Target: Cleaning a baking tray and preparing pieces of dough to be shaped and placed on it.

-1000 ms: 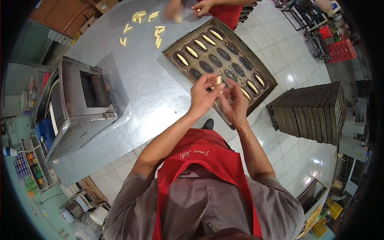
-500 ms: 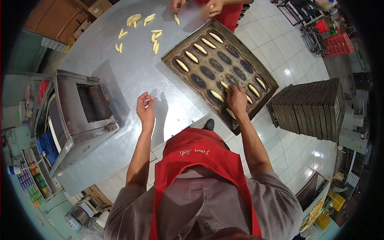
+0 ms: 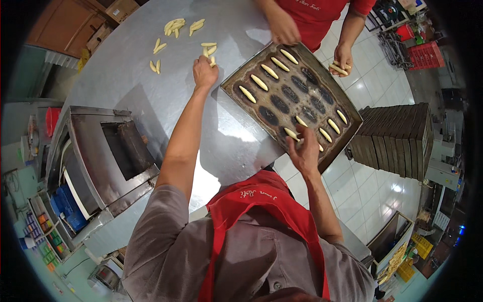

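My left hand reaches to a small pile of pale dough sticks on the metal table, its fingers closed on a piece at the near end. My right hand hovers over the near part of the dark baking tray, fingers loosely curled and apart, beside a dough stick, with nothing visible held. The tray carries several long dough sticks in rows along its far-left and near-right sides, with dark oval marks between. Several other small piles lie at the table's far left.
A co-worker in a red apron stands across the table, one hand by the tray's far edge, the other holding dough sticks. A steel machine stands left. Stacked trays stand right on the tiled floor.
My left hand has reached forward to the dough pile. My right hand has drawn back from a stick laid on the tray. The co-worker's body and hands have come farther into view.
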`<state>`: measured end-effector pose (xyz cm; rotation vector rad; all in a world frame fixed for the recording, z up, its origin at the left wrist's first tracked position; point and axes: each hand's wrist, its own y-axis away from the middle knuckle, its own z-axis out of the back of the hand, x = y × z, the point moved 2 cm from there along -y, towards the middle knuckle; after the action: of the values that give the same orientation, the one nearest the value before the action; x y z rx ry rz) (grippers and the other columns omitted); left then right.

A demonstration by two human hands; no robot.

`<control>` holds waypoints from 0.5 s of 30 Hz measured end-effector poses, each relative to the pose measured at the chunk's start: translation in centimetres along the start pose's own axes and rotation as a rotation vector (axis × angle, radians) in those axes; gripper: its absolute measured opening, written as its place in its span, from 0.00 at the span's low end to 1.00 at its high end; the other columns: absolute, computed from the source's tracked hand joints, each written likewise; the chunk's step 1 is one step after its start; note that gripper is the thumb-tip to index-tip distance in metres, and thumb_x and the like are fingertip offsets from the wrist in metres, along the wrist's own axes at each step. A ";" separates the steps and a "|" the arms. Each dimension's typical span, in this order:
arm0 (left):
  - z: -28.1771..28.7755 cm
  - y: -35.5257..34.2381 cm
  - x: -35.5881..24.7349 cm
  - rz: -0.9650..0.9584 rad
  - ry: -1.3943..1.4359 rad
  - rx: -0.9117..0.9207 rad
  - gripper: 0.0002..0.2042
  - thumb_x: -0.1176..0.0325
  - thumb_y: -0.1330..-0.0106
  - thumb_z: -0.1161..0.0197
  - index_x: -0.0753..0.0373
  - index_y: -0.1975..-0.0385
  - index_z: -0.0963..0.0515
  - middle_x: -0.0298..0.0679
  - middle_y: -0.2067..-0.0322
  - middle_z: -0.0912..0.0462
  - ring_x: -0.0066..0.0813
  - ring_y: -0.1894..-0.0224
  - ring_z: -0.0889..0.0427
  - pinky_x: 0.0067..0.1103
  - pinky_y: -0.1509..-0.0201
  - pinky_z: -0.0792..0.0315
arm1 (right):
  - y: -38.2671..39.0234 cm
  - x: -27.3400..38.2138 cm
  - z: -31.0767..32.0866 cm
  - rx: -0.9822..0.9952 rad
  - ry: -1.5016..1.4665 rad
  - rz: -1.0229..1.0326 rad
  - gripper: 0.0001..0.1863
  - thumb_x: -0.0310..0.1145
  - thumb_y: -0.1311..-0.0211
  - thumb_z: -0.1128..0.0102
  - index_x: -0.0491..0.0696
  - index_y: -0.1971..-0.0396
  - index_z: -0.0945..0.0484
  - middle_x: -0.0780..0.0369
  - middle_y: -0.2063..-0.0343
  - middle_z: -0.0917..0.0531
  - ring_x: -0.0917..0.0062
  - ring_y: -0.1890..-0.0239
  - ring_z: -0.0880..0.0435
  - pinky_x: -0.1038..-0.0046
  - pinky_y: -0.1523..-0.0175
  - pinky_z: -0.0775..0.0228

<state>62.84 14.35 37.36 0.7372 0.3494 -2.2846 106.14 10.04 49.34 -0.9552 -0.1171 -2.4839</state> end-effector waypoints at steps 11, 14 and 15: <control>8.4 25.3 -3.9 0.267 0.844 0.055 0.16 0.74 0.26 0.35 0.70 0.42 0.26 0.40 0.59 0.12 0.26 0.58 0.15 0.22 0.54 0.21 | -3.3 7.5 -13.2 0.793 -0.587 -0.129 0.19 0.35 0.30 0.31 0.42 0.45 0.19 0.52 0.52 0.12 0.64 0.55 0.10 0.63 0.55 0.18; 10.2 33.2 -0.7 0.243 0.392 -0.089 0.16 0.76 0.26 0.39 0.72 0.41 0.24 0.52 0.51 0.12 0.42 0.48 0.13 0.32 0.42 0.21 | 0.8 4.9 -12.8 0.403 -0.212 0.403 0.16 0.29 0.33 0.34 0.43 0.47 0.17 0.55 0.56 0.15 0.55 0.56 0.15 0.57 0.50 0.22; 10.5 36.2 0.6 0.108 0.218 -0.077 0.18 0.75 0.27 0.41 0.72 0.39 0.24 0.55 0.47 0.15 0.49 0.42 0.16 0.36 0.36 0.26 | 2.5 2.8 -12.6 0.383 -0.041 0.558 0.20 0.33 0.32 0.35 0.43 0.43 0.19 0.51 0.49 0.18 0.51 0.48 0.18 0.54 0.44 0.24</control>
<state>83.35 -16.62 44.02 0.9456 0.4837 -2.0832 97.79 3.68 41.42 -0.7478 -0.2858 -1.8444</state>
